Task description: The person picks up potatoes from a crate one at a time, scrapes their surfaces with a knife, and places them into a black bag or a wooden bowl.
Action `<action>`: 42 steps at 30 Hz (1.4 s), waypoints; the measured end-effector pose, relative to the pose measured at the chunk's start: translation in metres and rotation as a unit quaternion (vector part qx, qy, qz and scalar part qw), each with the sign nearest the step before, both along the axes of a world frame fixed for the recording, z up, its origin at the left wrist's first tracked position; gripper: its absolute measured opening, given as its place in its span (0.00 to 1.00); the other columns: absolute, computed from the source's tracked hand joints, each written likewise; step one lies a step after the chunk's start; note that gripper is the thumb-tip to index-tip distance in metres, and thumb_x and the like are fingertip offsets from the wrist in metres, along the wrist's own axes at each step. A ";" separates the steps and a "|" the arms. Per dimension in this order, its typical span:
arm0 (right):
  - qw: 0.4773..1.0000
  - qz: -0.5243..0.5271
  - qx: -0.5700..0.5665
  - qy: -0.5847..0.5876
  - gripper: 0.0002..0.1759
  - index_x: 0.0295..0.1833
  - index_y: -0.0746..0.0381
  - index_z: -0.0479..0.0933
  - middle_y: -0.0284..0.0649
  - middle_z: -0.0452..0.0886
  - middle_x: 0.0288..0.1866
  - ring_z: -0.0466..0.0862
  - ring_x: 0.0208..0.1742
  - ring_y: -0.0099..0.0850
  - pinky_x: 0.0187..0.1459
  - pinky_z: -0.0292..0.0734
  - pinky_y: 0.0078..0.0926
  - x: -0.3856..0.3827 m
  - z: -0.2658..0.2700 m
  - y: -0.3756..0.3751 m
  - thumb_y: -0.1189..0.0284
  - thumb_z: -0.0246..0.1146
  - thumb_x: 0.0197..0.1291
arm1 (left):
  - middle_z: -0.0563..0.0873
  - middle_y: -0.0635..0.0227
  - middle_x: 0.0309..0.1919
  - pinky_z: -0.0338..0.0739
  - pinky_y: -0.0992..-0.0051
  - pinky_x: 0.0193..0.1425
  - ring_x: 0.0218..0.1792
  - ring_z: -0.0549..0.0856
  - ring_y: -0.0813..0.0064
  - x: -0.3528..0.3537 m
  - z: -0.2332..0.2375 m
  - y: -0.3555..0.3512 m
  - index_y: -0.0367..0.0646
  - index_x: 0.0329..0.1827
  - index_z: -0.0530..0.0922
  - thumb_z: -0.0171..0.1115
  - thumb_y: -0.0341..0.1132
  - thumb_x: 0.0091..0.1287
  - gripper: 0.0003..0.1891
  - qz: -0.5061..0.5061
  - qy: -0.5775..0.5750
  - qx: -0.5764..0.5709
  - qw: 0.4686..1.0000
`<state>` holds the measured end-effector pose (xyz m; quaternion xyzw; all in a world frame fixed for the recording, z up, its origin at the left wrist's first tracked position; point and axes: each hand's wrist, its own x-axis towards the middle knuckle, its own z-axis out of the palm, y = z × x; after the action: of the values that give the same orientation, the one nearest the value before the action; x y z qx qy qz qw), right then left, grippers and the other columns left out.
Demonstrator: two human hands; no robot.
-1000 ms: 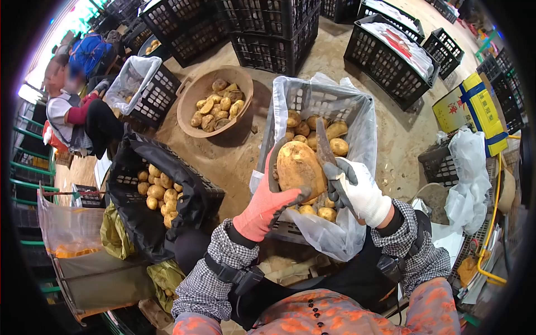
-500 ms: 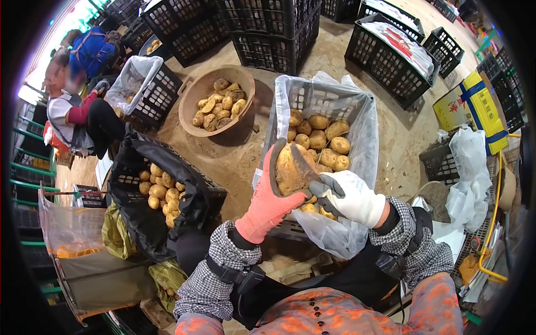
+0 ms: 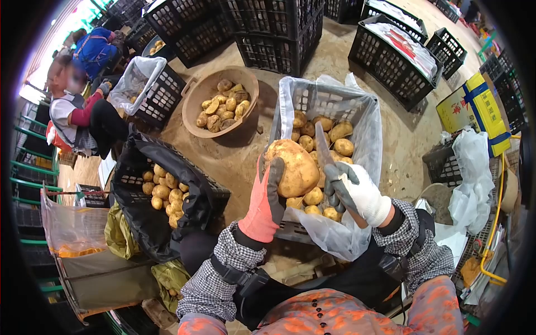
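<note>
My left hand (image 3: 264,192), in a red and grey glove, grips a large potato (image 3: 294,167) above the near side of a lined crate. In my right hand (image 3: 355,192), gloved in white and grey, is a knife (image 3: 322,144) with its blade pointing up and away, just right of the potato and apart from it. Below both hands stands the crate with a clear plastic liner (image 3: 365,134), holding several potatoes (image 3: 341,132). The knife's wooden handle end shows under my right fist.
A brown tub (image 3: 188,120) of cut and dark potatoes stands beyond, left of centre. At left is a black-lined crate (image 3: 131,184) of potatoes. Stacked black crates (image 3: 273,50) rise at the back. A seated person (image 3: 84,114) works at far left beside a white-lined crate (image 3: 159,92).
The knife has come off the potato and moved right, its blade now more upright. My left hand has turned the potato, showing a different side.
</note>
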<state>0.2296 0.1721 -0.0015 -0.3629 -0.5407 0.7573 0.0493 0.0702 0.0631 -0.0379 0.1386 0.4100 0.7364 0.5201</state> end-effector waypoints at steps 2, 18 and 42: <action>1.000 0.007 -0.005 -0.018 0.21 0.42 0.61 0.74 0.30 0.75 0.25 0.74 0.23 0.18 0.23 0.68 0.17 0.000 0.001 -0.001 0.51 0.57 0.68 | 0.75 0.60 0.61 0.76 0.64 0.63 0.61 0.78 0.64 0.000 0.004 0.001 0.42 0.68 0.64 0.51 0.48 0.75 0.25 -0.010 -0.016 0.003 1.000; 0.995 -0.078 0.010 0.067 0.19 0.37 0.60 0.71 0.34 0.74 0.27 0.75 0.19 0.22 0.21 0.71 0.21 0.001 -0.002 0.006 0.54 0.54 0.70 | 0.75 0.57 0.62 0.73 0.66 0.65 0.62 0.77 0.67 -0.001 0.018 -0.010 0.38 0.73 0.59 0.50 0.45 0.76 0.29 -0.030 0.130 -0.017 0.991; 0.995 -0.078 0.041 0.040 0.24 0.34 0.61 0.73 0.33 0.73 0.21 0.73 0.20 0.20 0.21 0.70 0.19 0.000 0.007 0.011 0.50 0.55 0.68 | 0.68 0.57 0.66 0.67 0.68 0.69 0.66 0.71 0.65 0.006 0.014 -0.002 0.35 0.72 0.59 0.62 0.30 0.61 0.35 -0.038 0.075 0.045 0.995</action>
<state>0.2300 0.1834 0.0057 -0.3714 -0.5389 0.7421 0.1446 0.0760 0.0606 -0.0235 0.2316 0.4086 0.7215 0.5087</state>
